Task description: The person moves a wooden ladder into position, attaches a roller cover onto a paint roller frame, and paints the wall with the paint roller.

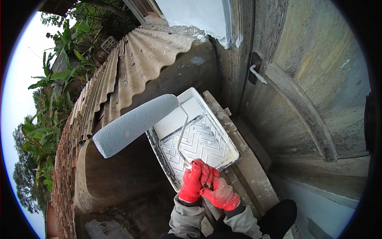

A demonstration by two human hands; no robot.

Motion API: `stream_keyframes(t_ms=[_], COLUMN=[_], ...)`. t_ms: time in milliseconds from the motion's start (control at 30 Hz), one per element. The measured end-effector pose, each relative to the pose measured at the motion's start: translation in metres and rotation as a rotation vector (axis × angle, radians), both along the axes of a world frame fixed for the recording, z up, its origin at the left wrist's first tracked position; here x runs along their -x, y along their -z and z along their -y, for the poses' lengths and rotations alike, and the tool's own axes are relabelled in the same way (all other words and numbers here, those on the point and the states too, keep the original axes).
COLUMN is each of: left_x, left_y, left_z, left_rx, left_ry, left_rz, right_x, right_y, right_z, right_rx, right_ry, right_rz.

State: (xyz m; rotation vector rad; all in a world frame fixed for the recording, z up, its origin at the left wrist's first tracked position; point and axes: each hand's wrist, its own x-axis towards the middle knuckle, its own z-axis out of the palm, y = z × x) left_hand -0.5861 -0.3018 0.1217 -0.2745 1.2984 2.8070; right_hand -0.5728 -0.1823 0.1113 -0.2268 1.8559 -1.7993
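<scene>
Two gloves meet: the left hand [191, 184] wraps its fingers around the roller [135, 124], raised partly over the tray [217, 137]; the right hand [221, 195] touches it, grip unclear. Steadiness limits drips.

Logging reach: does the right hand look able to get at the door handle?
Probably not now: the door handle looks well beyond the right hand, which seems closed with the left hand on the paint roller.
</scene>
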Motion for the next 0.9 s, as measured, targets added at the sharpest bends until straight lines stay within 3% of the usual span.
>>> stream_keyframes(t_ms=[900], left_x=[-0.005], left_y=[0.006], left_z=[-0.006], left_rx=[0.029], left_ry=[0.045], left_rz=[0.001], right_x=[-0.005], right_y=[0.012], right_z=[-0.009], right_rx=[0.0], right_ry=[-0.05], right_rz=[0.011])
